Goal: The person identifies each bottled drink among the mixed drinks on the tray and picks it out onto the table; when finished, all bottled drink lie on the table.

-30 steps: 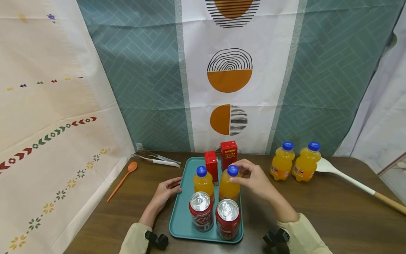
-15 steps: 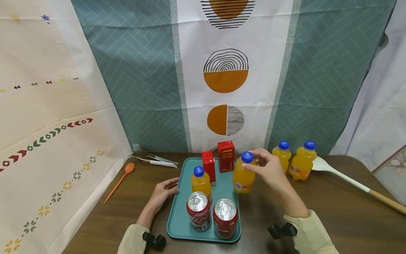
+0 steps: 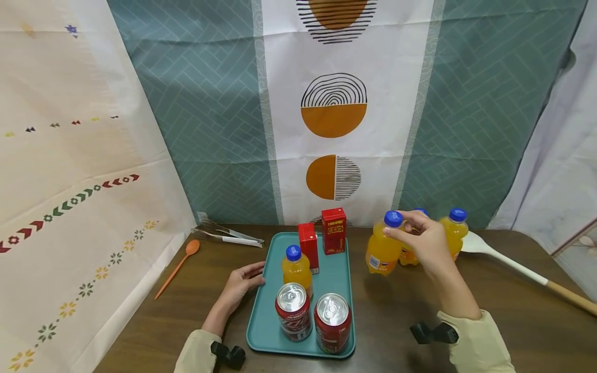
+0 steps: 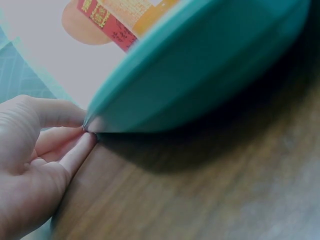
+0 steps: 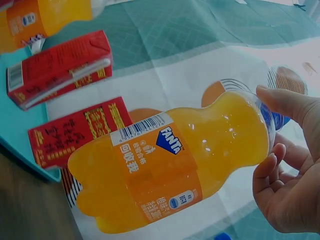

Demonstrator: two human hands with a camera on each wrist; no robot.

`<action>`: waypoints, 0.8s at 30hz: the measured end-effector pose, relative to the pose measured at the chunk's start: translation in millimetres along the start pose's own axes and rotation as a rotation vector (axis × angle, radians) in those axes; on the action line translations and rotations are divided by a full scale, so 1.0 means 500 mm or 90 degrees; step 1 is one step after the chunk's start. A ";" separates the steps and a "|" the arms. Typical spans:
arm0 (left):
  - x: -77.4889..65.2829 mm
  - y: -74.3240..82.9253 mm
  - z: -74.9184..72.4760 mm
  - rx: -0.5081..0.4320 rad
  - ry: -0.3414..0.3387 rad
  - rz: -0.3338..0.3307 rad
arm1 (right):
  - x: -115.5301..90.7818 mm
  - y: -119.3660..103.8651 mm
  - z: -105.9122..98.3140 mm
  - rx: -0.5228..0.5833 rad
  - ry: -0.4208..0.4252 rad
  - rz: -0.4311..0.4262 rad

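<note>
across the worktop (image 3: 387, 326) on my remote feed, the teal tray (image 3: 266, 316) lies between the hands. beyond the right hand (image 3: 426, 241) stand two matching bottles (image 3: 453, 233), partly hidden. the orange drink bottle (image 3: 382, 251), seemingly held clear of the surface, hangs just inside that nearer hand, near upright, top leaning toward it; thumb and fingers reach inward, pinching its neck by the blue cap (image 3: 394, 219). the left hand (image 3: 242, 282) pinches the tray's rim.
</note>
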State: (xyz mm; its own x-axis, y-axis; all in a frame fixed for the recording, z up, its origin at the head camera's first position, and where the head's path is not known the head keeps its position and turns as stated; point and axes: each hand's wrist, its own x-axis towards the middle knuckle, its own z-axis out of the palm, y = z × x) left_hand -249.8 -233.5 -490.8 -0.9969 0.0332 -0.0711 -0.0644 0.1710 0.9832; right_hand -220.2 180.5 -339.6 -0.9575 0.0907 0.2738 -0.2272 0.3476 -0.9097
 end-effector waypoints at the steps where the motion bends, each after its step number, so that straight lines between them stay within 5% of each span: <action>1: -0.001 -0.001 0.000 0.000 0.002 0.000 | 0.001 0.001 -0.004 -0.003 0.000 0.000; 24: 0.001 -0.005 0.001 -0.010 0.001 0.011 | -0.020 0.088 -0.159 -0.158 0.044 0.062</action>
State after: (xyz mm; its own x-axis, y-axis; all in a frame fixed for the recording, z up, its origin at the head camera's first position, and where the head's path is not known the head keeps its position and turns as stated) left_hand -250.3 -233.5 -493.5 -0.9980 0.0353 -0.0534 -0.0473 0.1550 0.9868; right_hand -206.6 269.0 -357.7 -0.9562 0.1956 0.2178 -0.0765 0.5514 -0.8307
